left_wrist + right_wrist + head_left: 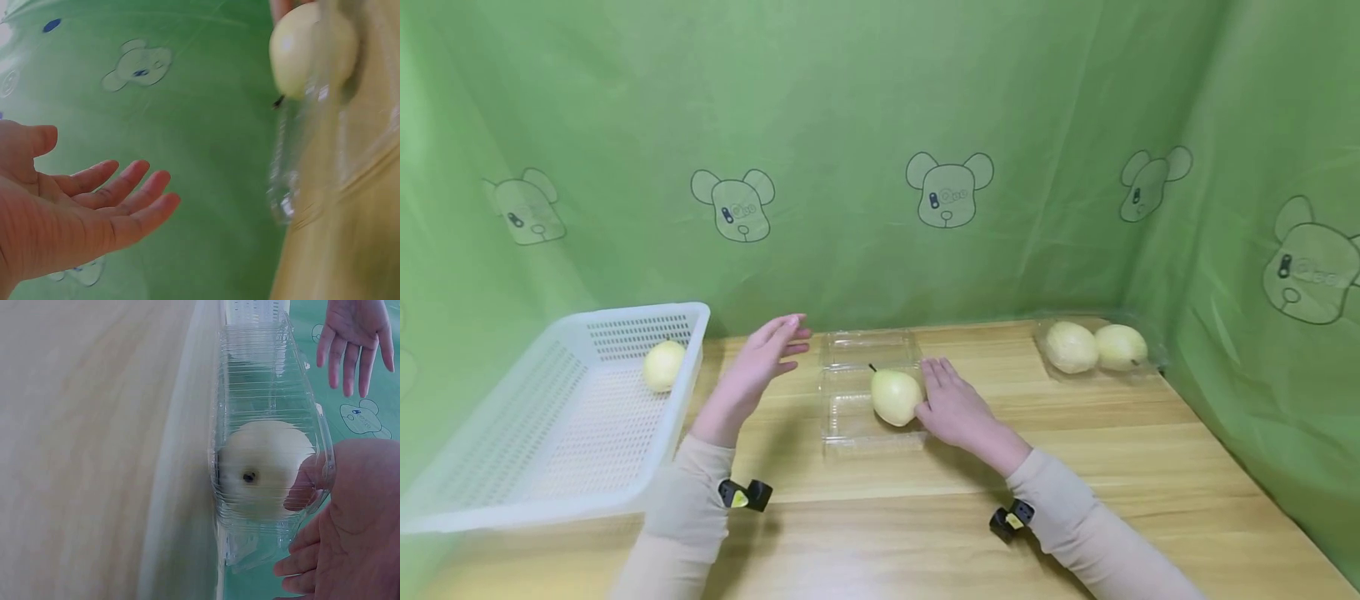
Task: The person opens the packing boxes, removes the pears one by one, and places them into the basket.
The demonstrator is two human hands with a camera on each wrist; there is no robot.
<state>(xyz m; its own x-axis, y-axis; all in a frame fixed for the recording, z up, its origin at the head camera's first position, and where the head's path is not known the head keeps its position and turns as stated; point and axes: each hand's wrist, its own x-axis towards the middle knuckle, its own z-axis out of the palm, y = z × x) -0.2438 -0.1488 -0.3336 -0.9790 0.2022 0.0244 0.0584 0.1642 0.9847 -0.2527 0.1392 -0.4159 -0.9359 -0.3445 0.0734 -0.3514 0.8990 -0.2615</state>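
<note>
A pale yellow pear [895, 398] lies in the right part of a clear plastic clamshell box [847, 439], its stem towards the back left. My right hand [958, 408] is at the box's right end with fingers extended. In the right wrist view, its thumb [303, 487] reaches over the rim against the pear [262, 450], while the other fingers stay outside the wall. My left hand [760, 358] hovers left of the box, holding nothing; in the left wrist view its fingers [134, 203] are spread and relaxed.
A white plastic basket [658, 492] with one pear [664, 367] stands at the left. At the back right, a clear box [1045, 367] holds two pears [1071, 347]. A green curtain [850, 125] with bear drawings surrounds the wooden table [880, 533].
</note>
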